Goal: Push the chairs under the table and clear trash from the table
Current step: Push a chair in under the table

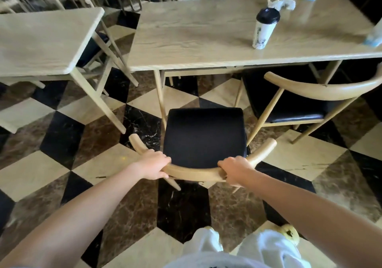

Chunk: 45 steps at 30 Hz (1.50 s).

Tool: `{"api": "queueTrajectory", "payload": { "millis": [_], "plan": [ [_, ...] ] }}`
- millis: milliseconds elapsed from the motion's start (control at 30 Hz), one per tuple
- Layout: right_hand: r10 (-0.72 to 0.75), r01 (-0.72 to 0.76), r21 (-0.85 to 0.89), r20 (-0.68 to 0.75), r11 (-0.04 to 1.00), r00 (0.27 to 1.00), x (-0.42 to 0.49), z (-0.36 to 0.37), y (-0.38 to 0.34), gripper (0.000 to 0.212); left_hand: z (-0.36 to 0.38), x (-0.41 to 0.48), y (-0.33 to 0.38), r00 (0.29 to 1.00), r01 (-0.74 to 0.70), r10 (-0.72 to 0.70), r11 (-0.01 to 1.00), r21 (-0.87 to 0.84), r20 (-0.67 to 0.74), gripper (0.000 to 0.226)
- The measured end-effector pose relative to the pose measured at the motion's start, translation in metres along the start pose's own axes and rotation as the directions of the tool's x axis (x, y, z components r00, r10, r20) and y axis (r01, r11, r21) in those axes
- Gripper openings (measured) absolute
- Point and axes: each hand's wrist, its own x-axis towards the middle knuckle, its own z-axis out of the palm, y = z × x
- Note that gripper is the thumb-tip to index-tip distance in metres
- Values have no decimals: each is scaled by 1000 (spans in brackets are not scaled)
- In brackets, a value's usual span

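Fingers (163, 160) of both hands are seen clamped over the curved wooden backrest (194, 172) of a chair (204, 135) at lower centre of the frame, the left hand (154, 165) closed on the rail's left bend and the right hand (234, 170) closed on its right bend.

Largest of the task's things, the long counter (206, 38) is spread across the upper centre and right, its near edge lying just beyond the chair's black seat; the seat is not yet tucked beneath it. A second chair (299, 100) is set at an angle at centre right, partly under the counter's edge, and is judged to need pushing as well.

The held chair is judged rigid and moderately light, its thin splayed legs likely to slide readily over the polished chequered floor (103, 164). The backrest, taken at both bends as it is now, is judged the soundest hold, since an even push from both sides should keep the seat square to the counter.

Smaller still, a lidded paper cup (263, 29) is stood upright at upper right on the counter, judged light and easily tipped, best taken round its body. A crumpled napkin (282, 3), lying just behind it, is judged soft and weightless, to be pinched up anywhere.
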Motion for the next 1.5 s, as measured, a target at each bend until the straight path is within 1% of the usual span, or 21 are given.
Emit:
{"api": "queueTrajectory", "payload": {
  "millis": [167,300,467,600,800,933,1133,1267,1500],
  "plan": [
    [-56,56,-136,-1,989,998,21,-21,23,20,5,14,7,998,57,-58,996,-62,-17,46],
    [-77,75,-182,-7,980,997,36,-26,47,22,0,36,14,996,68,-71,995,-74,-44,47],
    [-39,39,-116,-1,992,999,53,-39,82,18,-27,70,11,994,61,-66,997,-57,-85,41],
    [-42,41,-72,-5,997,999,72,-51,104,19,-52,95,-4,997,48,-51,998,-41,-57,36],
    [-91,90,-122,-2,988,996,113,-74,119,23,-73,120,-33,996,90,-89,995,-41,14,38],
    [-103,101,-128,-7,987,995,139,-92,129,23,-86,136,-53,995,98,-97,994,-58,14,39],
    [-94,87,-123,-52,989,994,170,-105,140,22,-100,162,-81,994,111,-110,993,-49,21,39],
    [-74,67,-128,-57,990,996,187,-111,145,23,-104,178,-96,995,101,-101,994,-30,19,42],
    [-63,54,-85,-110,995,992,217,-120,154,20,-113,200,-126,998,36,-35,999,28,-43,40]
  ]
}}
